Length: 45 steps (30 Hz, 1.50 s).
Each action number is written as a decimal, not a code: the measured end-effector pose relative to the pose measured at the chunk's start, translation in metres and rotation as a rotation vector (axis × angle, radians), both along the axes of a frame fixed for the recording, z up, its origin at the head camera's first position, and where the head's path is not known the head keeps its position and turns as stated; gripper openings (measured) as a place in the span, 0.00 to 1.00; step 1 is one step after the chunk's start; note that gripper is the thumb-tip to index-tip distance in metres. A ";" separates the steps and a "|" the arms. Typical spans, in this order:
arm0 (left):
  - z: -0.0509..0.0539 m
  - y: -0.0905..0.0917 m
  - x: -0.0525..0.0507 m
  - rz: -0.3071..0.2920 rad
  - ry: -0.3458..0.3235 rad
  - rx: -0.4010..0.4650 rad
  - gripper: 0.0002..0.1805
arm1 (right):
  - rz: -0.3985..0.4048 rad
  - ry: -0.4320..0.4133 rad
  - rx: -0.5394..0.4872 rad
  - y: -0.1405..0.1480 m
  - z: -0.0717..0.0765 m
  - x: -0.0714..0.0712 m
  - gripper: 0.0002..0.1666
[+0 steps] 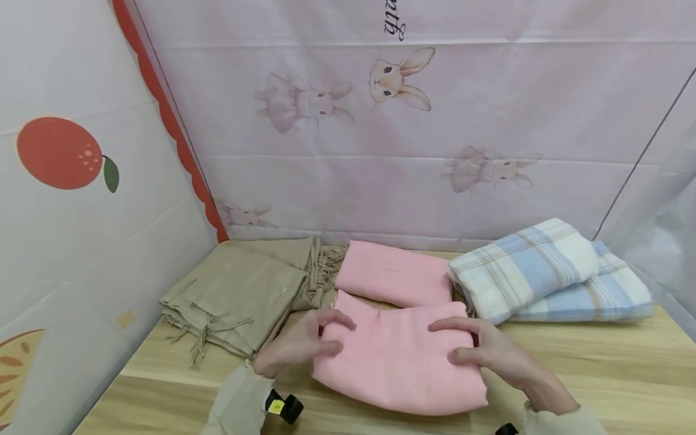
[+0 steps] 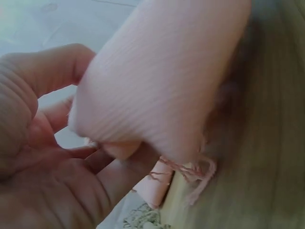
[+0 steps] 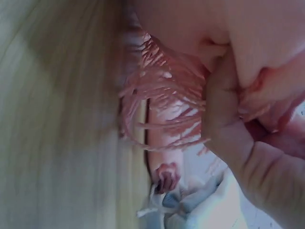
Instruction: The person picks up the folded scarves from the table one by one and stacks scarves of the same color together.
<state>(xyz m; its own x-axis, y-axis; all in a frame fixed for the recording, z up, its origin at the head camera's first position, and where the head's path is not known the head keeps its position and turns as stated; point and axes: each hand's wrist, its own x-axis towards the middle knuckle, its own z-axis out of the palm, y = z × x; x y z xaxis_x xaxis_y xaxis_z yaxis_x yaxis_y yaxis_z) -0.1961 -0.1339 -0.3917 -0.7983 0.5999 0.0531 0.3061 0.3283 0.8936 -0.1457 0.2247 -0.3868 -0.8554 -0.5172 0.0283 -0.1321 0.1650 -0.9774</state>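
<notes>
A folded pink scarf (image 1: 402,362) is held between both hands, a little above the tabletop, its front edge sagging. My left hand (image 1: 299,344) grips its left side, and in the left wrist view the fingers wrap the scarf's rounded end (image 2: 152,81). On the opposite side my right hand (image 1: 495,353) pinches the cloth between thumb and fingers. Pink fringe (image 3: 162,105) dangles below the scarf in the right wrist view. Directly behind lies a second folded pink scarf (image 1: 394,272). The underside of the held scarf is hidden in the head view.
A folded khaki scarf (image 1: 244,302) with tassels lies left, close to my left wrist. On the right, blue-and-white plaid scarves or folds (image 1: 530,269) are stacked. The wooden table (image 1: 609,374) ends against a rabbit-printed backdrop (image 1: 380,181) and a left wall sheet (image 1: 65,241).
</notes>
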 end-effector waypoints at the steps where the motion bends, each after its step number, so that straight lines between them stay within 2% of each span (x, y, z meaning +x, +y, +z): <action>1: -0.001 0.000 0.000 -0.012 -0.013 -0.007 0.19 | 0.016 -0.012 0.008 0.001 -0.001 -0.001 0.27; 6: -0.007 -0.003 -0.003 -0.054 -0.058 -0.022 0.19 | 0.052 -0.023 0.070 0.004 -0.007 -0.007 0.27; 13: -0.010 -0.004 -0.007 -0.064 -0.060 -0.052 0.19 | 0.003 -0.007 0.152 0.008 -0.014 -0.009 0.27; 20: -0.012 -0.003 -0.005 -0.030 -0.118 -0.124 0.21 | -0.008 0.048 0.259 0.011 -0.022 -0.010 0.26; 23: -0.013 -0.001 -0.005 -0.012 -0.136 -0.148 0.21 | 0.005 0.054 0.275 0.012 -0.024 -0.010 0.25; 27: -0.012 0.000 -0.005 0.002 -0.156 -0.195 0.22 | 0.054 0.107 0.268 0.012 -0.026 -0.012 0.24; 31: -0.011 0.001 -0.005 -0.019 -0.156 -0.235 0.21 | 0.066 0.198 0.312 0.010 -0.028 -0.013 0.22; 34: -0.009 0.001 -0.004 -0.042 -0.165 -0.245 0.20 | 0.066 0.246 0.363 0.009 -0.029 -0.012 0.22; 38: -0.008 0.002 -0.001 -0.043 -0.202 -0.233 0.19 | 0.089 0.294 0.397 0.008 -0.029 -0.012 0.22; 41: -0.007 0.003 0.001 -0.053 -0.169 -0.238 0.19 | 0.104 0.306 0.399 0.008 -0.029 -0.013 0.22; 45: -0.003 0.006 0.003 -0.091 0.001 -0.323 0.19 | 0.100 0.244 0.397 0.012 -0.023 -0.012 0.22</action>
